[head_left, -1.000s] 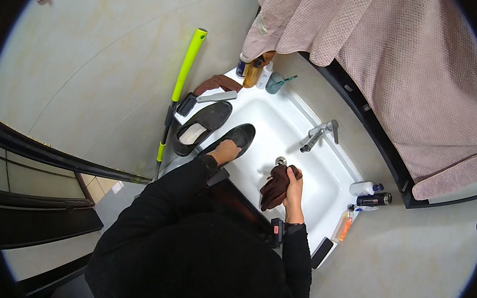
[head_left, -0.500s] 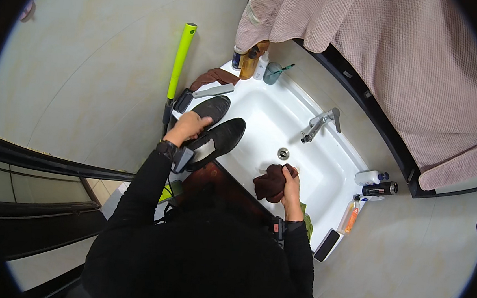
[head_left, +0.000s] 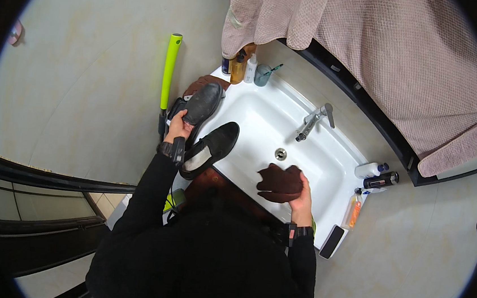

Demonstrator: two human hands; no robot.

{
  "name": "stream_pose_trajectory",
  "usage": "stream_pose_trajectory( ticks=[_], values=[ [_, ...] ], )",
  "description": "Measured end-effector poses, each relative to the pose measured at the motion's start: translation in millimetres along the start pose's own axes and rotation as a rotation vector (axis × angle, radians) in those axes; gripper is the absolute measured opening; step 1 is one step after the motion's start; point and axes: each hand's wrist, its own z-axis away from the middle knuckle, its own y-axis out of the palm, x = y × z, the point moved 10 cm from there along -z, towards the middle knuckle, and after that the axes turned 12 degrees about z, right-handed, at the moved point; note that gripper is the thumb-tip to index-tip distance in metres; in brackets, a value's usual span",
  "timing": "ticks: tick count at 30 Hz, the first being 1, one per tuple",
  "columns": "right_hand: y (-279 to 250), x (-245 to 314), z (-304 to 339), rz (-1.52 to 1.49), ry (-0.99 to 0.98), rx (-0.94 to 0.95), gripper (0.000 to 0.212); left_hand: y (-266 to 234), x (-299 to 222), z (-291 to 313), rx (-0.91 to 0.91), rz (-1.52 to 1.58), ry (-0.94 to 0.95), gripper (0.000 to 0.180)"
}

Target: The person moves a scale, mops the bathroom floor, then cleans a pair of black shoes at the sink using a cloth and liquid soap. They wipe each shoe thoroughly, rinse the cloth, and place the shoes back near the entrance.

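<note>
My left hand (head_left: 179, 128) is closed on the end of a black shoe (head_left: 204, 104), lifted and tilted at the left end of the sink. A smooth grey-black face of it points up; whether that is the sole I cannot tell. Beside it a second black shoe (head_left: 223, 142) with a light lining lies across the sink's left rim, toe toward the basin. My right hand (head_left: 303, 197) grips a dark brown cloth (head_left: 278, 182), spread out over the near part of the white sink (head_left: 258, 114). Some of my right fingers are hidden behind the cloth.
A chrome faucet (head_left: 313, 123) rises from the back rim. Bottles (head_left: 237, 71) and a cup (head_left: 262, 76) crowd the far left corner, beside another brown cloth (head_left: 206, 81). More bottles (head_left: 380, 178) and a phone (head_left: 331, 242) line the right side. A green-handled pole (head_left: 169, 75) stands left.
My left hand has taken hold of the farther shoe and raised and turned it. The cloth in my right hand has gone from bunched to spread out.
</note>
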Motion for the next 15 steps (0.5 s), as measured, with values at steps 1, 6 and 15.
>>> stream_pose_trajectory(
  ticks=[1,6,15],
  values=[
    [3.4,6.9,6.0,-0.024,-0.016,0.002,0.035,26.4,-0.8,20.1,0.124,0.006,0.030,0.029],
    [82.2,63.6,35.2,-0.003,-0.231,0.394,0.038,156.0,22.2,121.3,0.557,0.219,-0.133,0.053],
    [173.5,137.3,83.9,-0.169,-0.436,0.485,0.058,266.1,99.2,178.2,0.837,0.380,-0.372,0.046]
  ],
)
